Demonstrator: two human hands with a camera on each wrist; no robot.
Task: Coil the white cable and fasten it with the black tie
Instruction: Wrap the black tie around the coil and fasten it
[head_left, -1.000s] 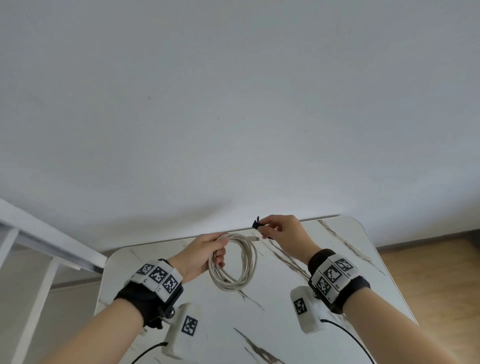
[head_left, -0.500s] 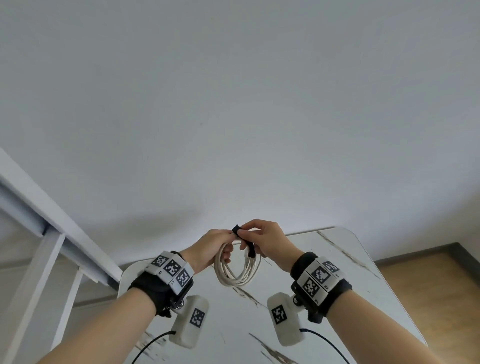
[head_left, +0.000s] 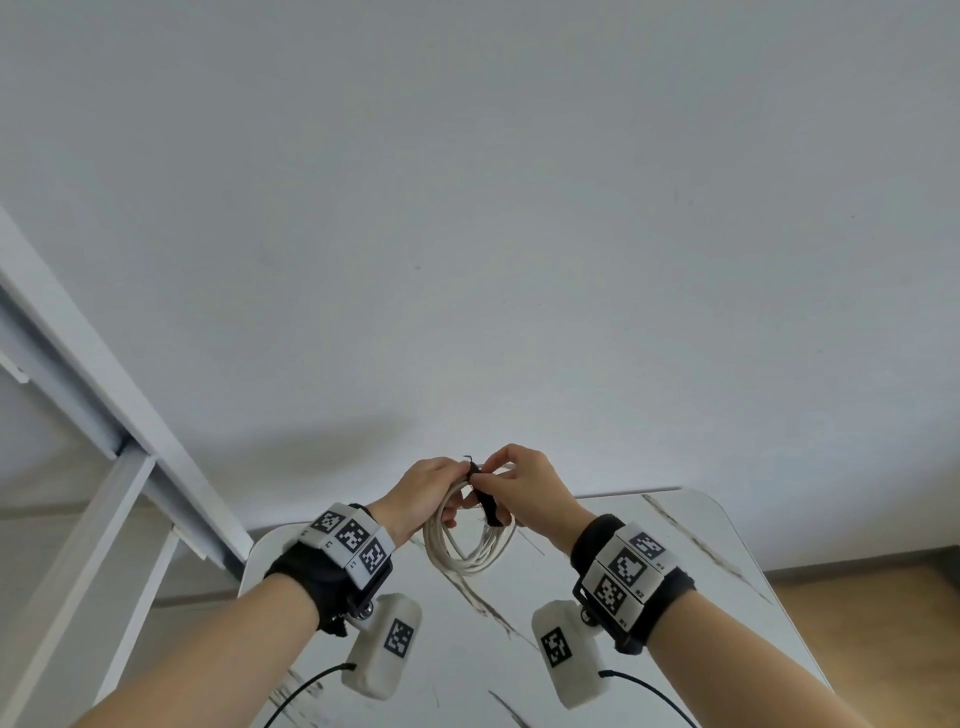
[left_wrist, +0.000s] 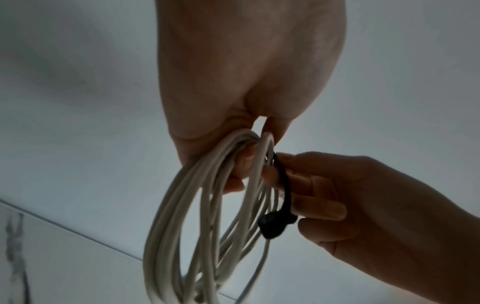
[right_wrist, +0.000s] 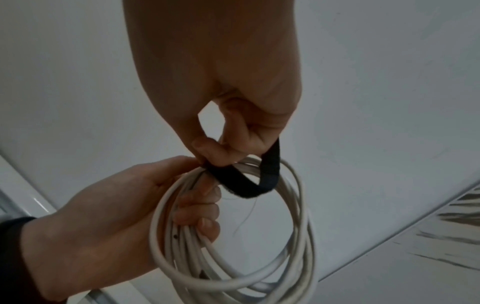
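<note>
The white cable (head_left: 467, 553) hangs as a coil of several loops in the air above the table. My left hand (head_left: 434, 491) grips the top of the coil (right_wrist: 233, 257), its fingers curled round the strands (left_wrist: 182, 205). My right hand (head_left: 519, 486) pinches the black tie (head_left: 488, 506) between thumb and fingers at the coil's top. The black tie (right_wrist: 241, 181) bends in a loop across the strands; its free end (left_wrist: 272, 224) dangles beside my right fingers.
A white marble-look table (head_left: 701, 597) with rounded corners lies below the hands, close to a plain white wall (head_left: 467, 208). A white frame (head_left: 104, 415) stands at the left. Wooden floor (head_left: 883, 597) shows at the right.
Both hands lifted the coil off the table and drew together. The right hand brought the black tie from the coil's right side to its top, where it now loops across the strands.
</note>
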